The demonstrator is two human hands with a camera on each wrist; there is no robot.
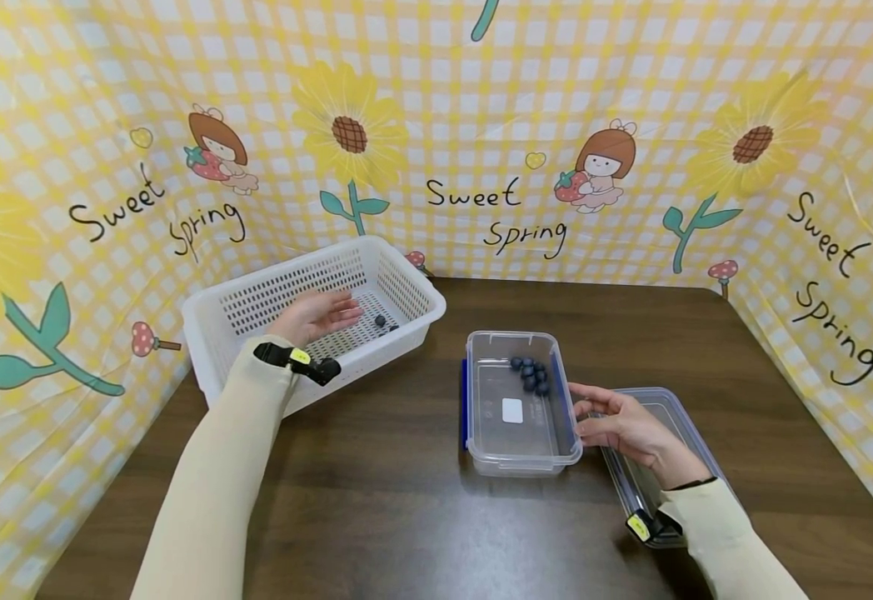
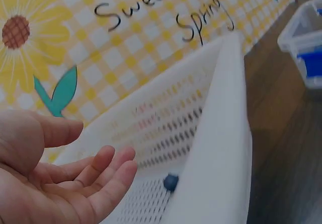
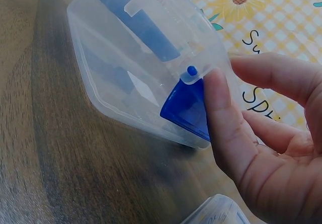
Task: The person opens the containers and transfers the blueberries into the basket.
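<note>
Left hand (image 1: 316,317) hangs over the white perforated basket (image 1: 256,300) at the table's (image 1: 376,500) back-left corner, palm turned up, fingers relaxed and spread, holding nothing; the left wrist view shows the same slack fingers (image 2: 108,171) just inside the basket wall. 2 loose blueberries (image 1: 381,321) lie on the basket floor just past the fingertips, not touched; 1 of them (image 2: 171,182) shows in the left wrist view. Clear plastic container (image 1: 522,404) sits near the table's middle, blue clip on its left side, a cluster of blueberries (image 1: 530,375) in its far right corner. Right hand (image 1: 624,429) rests against the container's right wall, fingers loosely extended, thumb tip (image 3: 216,98) pressed to the rim beside a blue latch (image 3: 188,105); the fingers touch the container but do not wrap it. Clear lid (image 1: 650,467) lies flat on the table to the right of the container, partly under the right wrist. Checked sunflower cloth (image 1: 481,125) walls the table on the back and both sides.
</note>
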